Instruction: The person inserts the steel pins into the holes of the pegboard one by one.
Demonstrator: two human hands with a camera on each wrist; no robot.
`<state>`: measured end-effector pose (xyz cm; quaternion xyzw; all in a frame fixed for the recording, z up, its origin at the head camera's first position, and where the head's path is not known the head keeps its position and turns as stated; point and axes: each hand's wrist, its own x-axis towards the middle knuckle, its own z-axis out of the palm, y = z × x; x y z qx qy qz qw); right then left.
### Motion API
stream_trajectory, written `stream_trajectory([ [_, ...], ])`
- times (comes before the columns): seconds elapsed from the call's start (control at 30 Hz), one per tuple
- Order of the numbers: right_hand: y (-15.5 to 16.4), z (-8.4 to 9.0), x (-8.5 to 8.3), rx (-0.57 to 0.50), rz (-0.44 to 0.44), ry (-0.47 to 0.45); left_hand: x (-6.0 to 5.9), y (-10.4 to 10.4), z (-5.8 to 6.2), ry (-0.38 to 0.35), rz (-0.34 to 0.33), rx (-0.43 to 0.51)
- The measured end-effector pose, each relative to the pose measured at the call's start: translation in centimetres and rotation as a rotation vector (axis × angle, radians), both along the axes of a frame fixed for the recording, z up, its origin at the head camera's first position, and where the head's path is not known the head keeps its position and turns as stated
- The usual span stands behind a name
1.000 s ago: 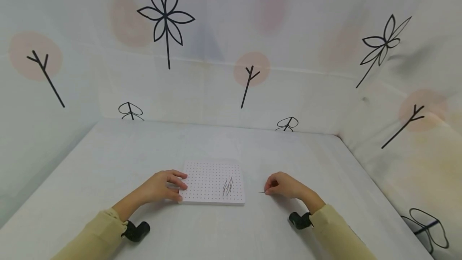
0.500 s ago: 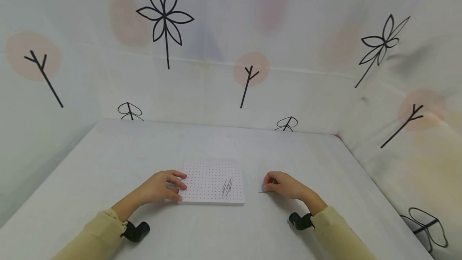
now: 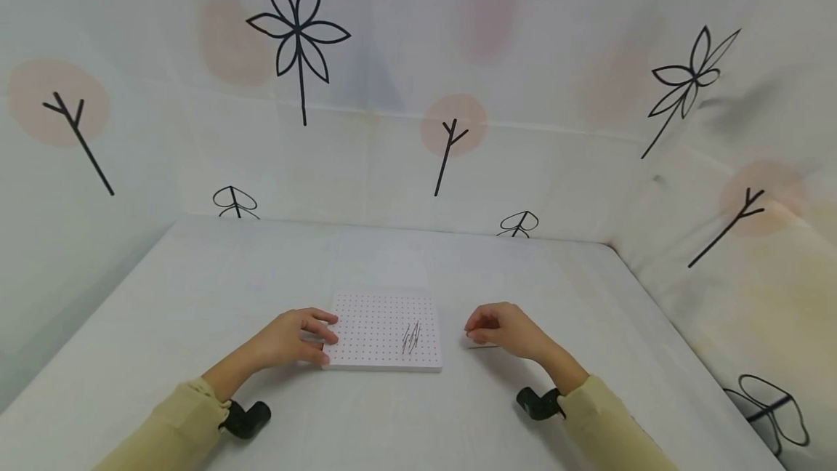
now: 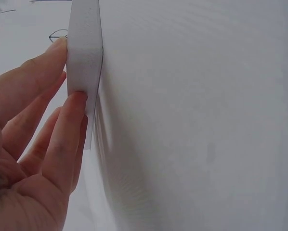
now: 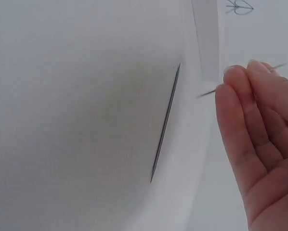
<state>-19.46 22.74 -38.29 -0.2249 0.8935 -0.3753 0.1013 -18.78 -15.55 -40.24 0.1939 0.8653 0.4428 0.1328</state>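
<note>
A white board with rows of small holes (image 3: 373,325) lies flat on the white table. Several thin pins (image 3: 413,337) rise at a slant from its right part. At the board's left side rests my left hand (image 3: 297,340), its loosely extended fingers touching the edge and top; the left wrist view shows fingertips against the board's side (image 4: 84,62). My right hand (image 3: 503,329), right of the board, pinches a thin metal pin (image 5: 206,93) between thumb and fingers. A second pin, pointed at both ends (image 5: 165,122), lies on the table below that hand.
White cloth covers the table (image 3: 294,260), and printed cloth walls (image 3: 386,158) enclose it at the back and sides. A black camera mount (image 3: 247,420) hangs at the left wrist, another black mount (image 3: 539,403) at the right.
My right hand has lifted slightly and shifted left, and its fingers now stand above the lying pin. The left hand and the board keep their places.
</note>
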Motion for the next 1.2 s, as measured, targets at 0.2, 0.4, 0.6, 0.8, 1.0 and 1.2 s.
stream_trajectory([
  [0.2, -1.4, 1.1, 0.9, -0.069, -0.01, 0.024, 0.0, 0.0, 0.1, -0.003, 0.008, -0.006],
  [0.4, -1.9, 0.4, 0.6, -0.128, -0.001, 0.019, 0.1, 0.1, 0.2, -0.013, 0.013, 0.004],
  [0.6, -2.6, -0.3, 0.3, -0.171, 0.0, -0.006, 0.0, 0.0, 0.1, -0.008, 0.004, 0.009],
  [0.8, -4.2, 1.1, 1.5, -0.198, -0.024, -0.063, 0.0, 0.0, 0.2, -0.01, 0.008, 0.004],
  [1.0, -5.5, 2.6, 2.5, -0.224, 0.002, -0.093, 0.2, 0.0, 0.4, -0.016, 0.005, 0.011],
  [1.2, -6.0, 2.3, 2.4, -0.271, 0.045, -0.11, 0.1, 0.0, 0.4, -0.01, 0.008, 0.003],
])
